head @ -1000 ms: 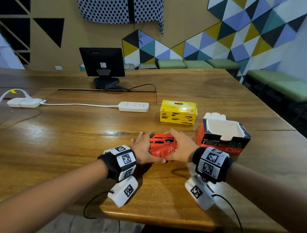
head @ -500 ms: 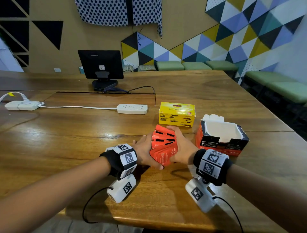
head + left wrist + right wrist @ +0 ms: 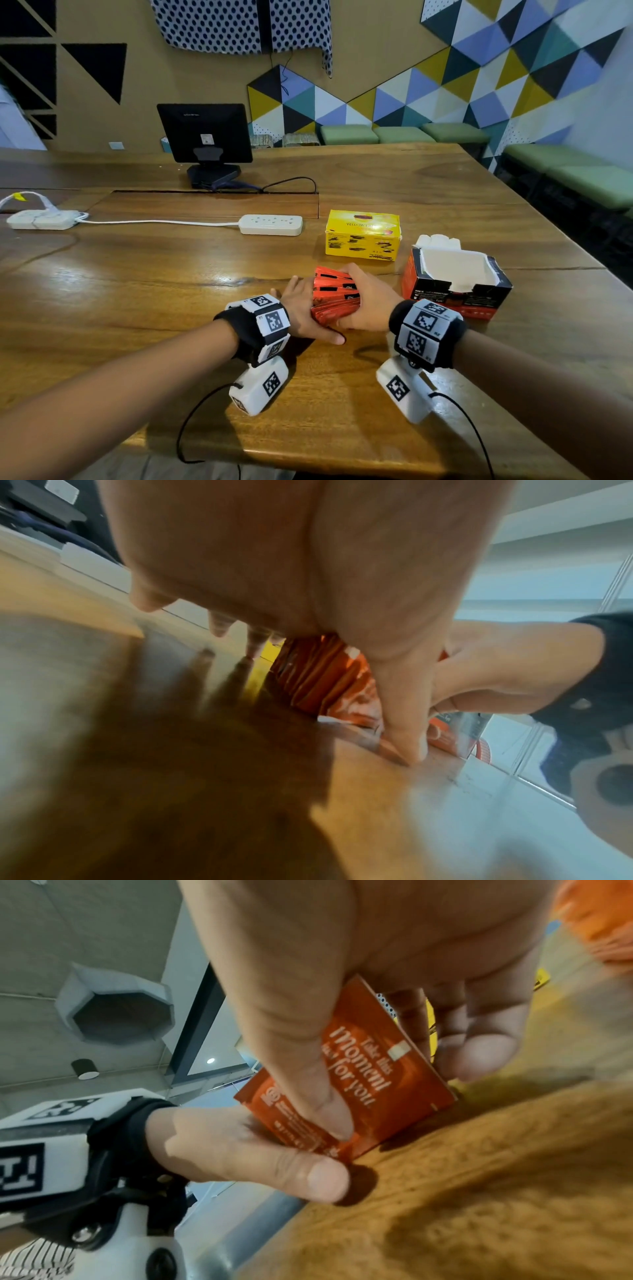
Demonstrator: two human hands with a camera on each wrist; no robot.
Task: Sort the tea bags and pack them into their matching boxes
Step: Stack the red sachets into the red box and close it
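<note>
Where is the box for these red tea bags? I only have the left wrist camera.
Observer: The red box stands on the table just right of the right hand, its top open and no bags showing inside.
Operator: And the yellow thing behind the stack?
Observer: That is the yellow box, closed, farther back.
Operator: How is the stack held?
Observer: The right hand's thumb presses the printed near face of the red tea bags and its fingers curl over the far end. The left hand lies flat against the left side.

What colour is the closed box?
Yellow box with dark print; the head view shows it best.
</note>
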